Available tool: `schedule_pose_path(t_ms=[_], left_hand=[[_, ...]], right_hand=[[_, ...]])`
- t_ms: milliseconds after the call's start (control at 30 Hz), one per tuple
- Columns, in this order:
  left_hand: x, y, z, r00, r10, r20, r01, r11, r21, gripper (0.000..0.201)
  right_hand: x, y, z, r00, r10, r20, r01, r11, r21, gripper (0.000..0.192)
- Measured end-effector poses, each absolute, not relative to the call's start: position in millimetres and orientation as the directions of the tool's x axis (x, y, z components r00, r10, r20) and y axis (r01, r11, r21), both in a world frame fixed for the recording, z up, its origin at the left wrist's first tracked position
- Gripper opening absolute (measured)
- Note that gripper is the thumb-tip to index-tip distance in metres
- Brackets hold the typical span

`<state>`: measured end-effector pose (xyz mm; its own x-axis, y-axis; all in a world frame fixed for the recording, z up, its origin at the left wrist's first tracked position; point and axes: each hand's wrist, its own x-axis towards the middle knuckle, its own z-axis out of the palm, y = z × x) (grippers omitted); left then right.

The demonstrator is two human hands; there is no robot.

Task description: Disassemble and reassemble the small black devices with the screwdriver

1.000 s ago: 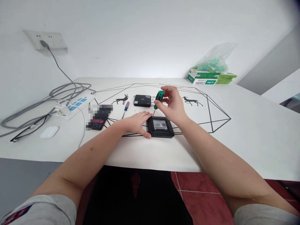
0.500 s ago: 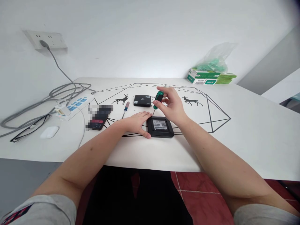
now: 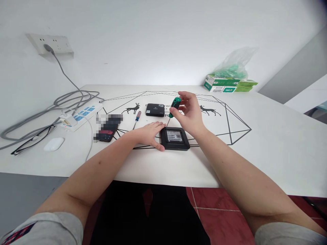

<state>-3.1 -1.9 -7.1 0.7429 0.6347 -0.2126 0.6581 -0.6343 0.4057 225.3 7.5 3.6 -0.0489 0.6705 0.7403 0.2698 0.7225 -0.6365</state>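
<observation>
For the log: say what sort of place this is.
Probably an office or home workbench for small electronics: a white desk, a power strip with cables, a screwdriver over an upturned black box.

You have 2 black boxes [image 3: 175,138] [image 3: 155,109] | 2 screwdrivers [image 3: 174,107] [image 3: 137,118] | 1 phone [image 3: 106,131] | 1 power strip [image 3: 81,115] | 1 white case [image 3: 53,144] | 1 pair of glasses [image 3: 32,139] | 2 green cartons [image 3: 221,84] [image 3: 245,84] at your surface's far right corner | 1 plastic bag [image 3: 233,66]
</observation>
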Motion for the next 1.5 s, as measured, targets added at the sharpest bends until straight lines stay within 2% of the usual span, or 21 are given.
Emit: schedule_pose_path(t_ms=[333, 533, 633, 800, 1000, 1100, 1267, 1500], left_hand=[[-2.4, -2.0, -6.8, 0.748, 0.631, -0.203, 0.651, -0.643, 0.403, 0.142], [-2.1, -2.5, -6.1, 0.742, 0.635, -0.214, 0.659, -0.633, 0.406, 0.144], [-2.4, -2.3, -5.9, 0.739, 0.638, -0.217, 0.662, -0.629, 0.408, 0.144], [-2.2, -2.1, -5.8, 0.741, 0.637, -0.212, 0.660, -0.632, 0.408, 0.144], [-2.0, -1.6, -6.9, 0.741, 0.637, -0.212, 0.659, -0.630, 0.410, 0.144], [-2.2, -1.2, -7.8, 0.746, 0.633, -0.205, 0.653, -0.637, 0.410, 0.144], [-2.2, -0.1, -9.8, 0.747, 0.636, -0.195, 0.652, -0.642, 0.403, 0.144], [-3.1, 0.8, -12.8, 0.757, 0.632, -0.164, 0.635, -0.654, 0.410, 0.141]], right_hand=[[225.8, 6.4, 1.8, -0.094, 0.679, 0.728, 0.304, 0.716, -0.629, 0.051], [225.8, 1.1, 5.5, -0.190, 0.696, 0.693, 0.199, 0.718, -0.667, 0.043], [226.1, 0.1, 9.0, -0.192, 0.670, 0.717, 0.255, 0.740, -0.623, 0.040], [226.5, 1.6, 9.4, -0.150, 0.638, 0.756, 0.357, 0.748, -0.560, 0.045], [226.8, 2.4, 5.7, -0.164, 0.681, 0.714, 0.192, 0.732, -0.654, 0.043], [227.8, 2.4, 7.2, -0.186, 0.676, 0.713, 0.207, 0.736, -0.644, 0.038], [228.5, 5.2, 6.8, -0.180, 0.642, 0.746, 0.350, 0.750, -0.561, 0.051], [227.5, 12.1, -0.5, -0.102, 0.677, 0.729, 0.280, 0.723, -0.632, 0.059]])
